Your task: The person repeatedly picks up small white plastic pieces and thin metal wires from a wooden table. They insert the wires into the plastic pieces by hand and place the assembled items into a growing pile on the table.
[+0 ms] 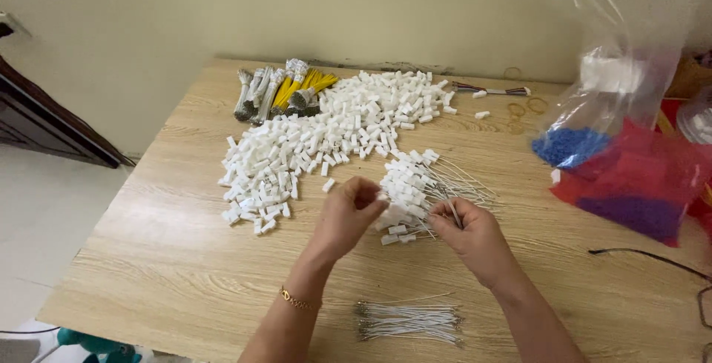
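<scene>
Hundreds of little white plastic connectors [326, 137] are heaped across the wooden table [178, 259]. The left hand [348, 211] pinches one white connector [381, 198] at its fingertips, and the right hand [467, 233] is closed on a thin white wire [454, 211] beside the finished pile of wired connectors [415, 185]. Looks fiddly: a slightly crooked wire could bend or miss the hole, and an elbow could easily scatter that loose wire bundle [408, 320] near the edge.

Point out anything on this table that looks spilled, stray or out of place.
Little stands out. One white connector lies alone, apart from the big pile of white connectors, near the loose rubber bands at the far edge. The left hand and right hand work at the wired connectors.
</scene>
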